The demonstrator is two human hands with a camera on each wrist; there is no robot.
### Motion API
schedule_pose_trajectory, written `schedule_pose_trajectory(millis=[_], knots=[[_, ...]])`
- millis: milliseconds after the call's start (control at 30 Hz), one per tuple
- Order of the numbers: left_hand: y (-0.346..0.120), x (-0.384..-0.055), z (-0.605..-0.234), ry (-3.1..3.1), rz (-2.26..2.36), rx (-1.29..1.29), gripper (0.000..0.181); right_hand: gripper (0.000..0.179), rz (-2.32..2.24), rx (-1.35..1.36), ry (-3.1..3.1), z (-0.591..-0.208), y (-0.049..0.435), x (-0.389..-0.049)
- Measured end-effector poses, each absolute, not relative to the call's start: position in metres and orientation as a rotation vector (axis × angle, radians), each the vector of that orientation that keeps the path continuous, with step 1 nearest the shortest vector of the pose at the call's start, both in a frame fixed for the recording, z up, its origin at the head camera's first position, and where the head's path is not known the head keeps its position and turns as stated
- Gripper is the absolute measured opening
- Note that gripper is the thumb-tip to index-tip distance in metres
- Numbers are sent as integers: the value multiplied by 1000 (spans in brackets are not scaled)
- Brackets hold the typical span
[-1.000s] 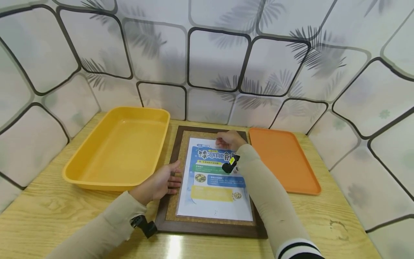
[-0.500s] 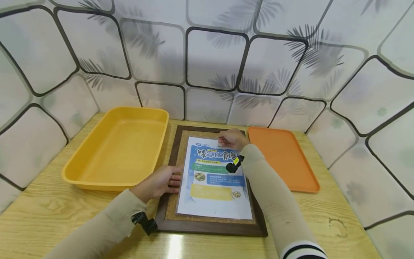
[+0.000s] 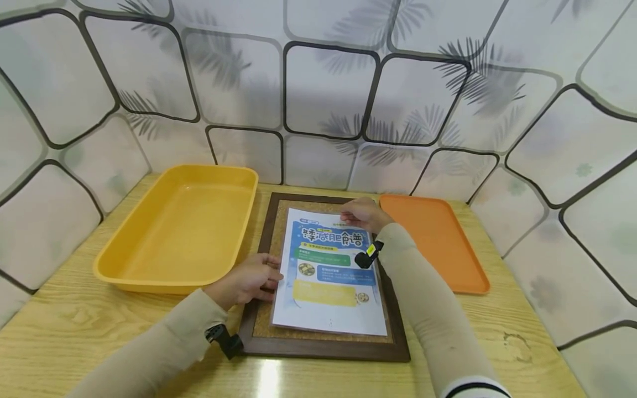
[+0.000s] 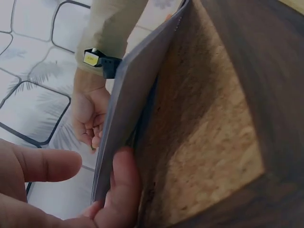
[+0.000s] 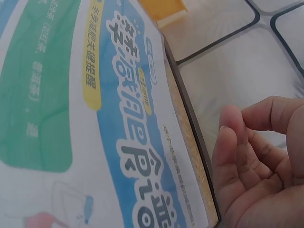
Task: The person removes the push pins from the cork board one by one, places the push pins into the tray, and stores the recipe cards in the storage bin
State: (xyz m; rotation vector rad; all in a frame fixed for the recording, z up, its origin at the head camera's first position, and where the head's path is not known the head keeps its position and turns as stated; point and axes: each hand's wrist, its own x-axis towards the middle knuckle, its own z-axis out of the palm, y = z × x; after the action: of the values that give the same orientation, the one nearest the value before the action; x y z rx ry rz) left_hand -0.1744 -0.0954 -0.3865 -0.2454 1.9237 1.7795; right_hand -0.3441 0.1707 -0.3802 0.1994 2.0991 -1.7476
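A laminated sheet with blue, green and yellow print lies over a cork board in a dark brown frame. My left hand is at the sheet's left edge. In the left wrist view, its fingers reach under the raised edge of the sheet, touching it, while the thumb stays apart from it. Near the sheet's top right corner is my right hand. Its fingertips are pinched together above the board. A tiny yellow-green spot shows at these fingertips in the left wrist view, too small to identify; the right wrist view hides it.
To the left of the board stands a deep yellow tray. A flat orange tray lies at the right, partly behind the right forearm. All rest on a wooden table, with patterned walls behind and beside it.
My left fingers have closed in on the sheet's left edge. My right hand has shifted slightly right, uncovering more of the printed title.
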Motion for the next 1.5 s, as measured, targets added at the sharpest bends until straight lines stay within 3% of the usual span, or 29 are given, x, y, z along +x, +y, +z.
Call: schedule_pose_trajectory(millis=[733,1500], knots=[[-94,-174,-395,1919,1885,-192,46,37,-1699,103,2130,-369,191,-330],[-109,-182,-371,1917,1978,-155,47,35,-1740,50,2149,-364,221,-320]])
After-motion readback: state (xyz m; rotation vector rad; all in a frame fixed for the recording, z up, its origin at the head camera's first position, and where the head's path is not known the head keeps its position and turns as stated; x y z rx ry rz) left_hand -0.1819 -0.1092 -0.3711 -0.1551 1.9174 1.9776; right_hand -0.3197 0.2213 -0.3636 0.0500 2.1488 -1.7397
